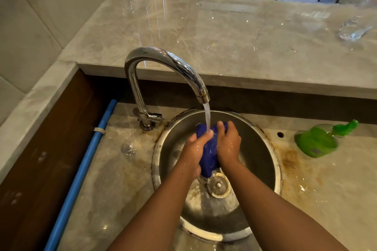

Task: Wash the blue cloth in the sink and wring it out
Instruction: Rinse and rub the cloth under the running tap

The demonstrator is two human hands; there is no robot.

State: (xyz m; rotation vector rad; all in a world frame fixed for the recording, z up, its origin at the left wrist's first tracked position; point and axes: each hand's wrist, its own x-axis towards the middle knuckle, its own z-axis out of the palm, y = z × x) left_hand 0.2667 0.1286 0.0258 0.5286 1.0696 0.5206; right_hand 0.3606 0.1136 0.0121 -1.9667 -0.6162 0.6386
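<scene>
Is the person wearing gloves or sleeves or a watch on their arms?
No. Both forearms are bare down to the picture's edge, with no sleeves. The left hand and the right hand have no gloves, and neither wrist has a watch or bracelet. The backs of both hands glisten with water.

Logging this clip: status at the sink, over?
Gripping bunched blue cloth: left hand, right hand. Cloth under running chrome tap, over round steel sink. Nothing obstructing.

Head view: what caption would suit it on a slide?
Under the running tap, left hand and right hand grip the cloth over the sink.
</scene>
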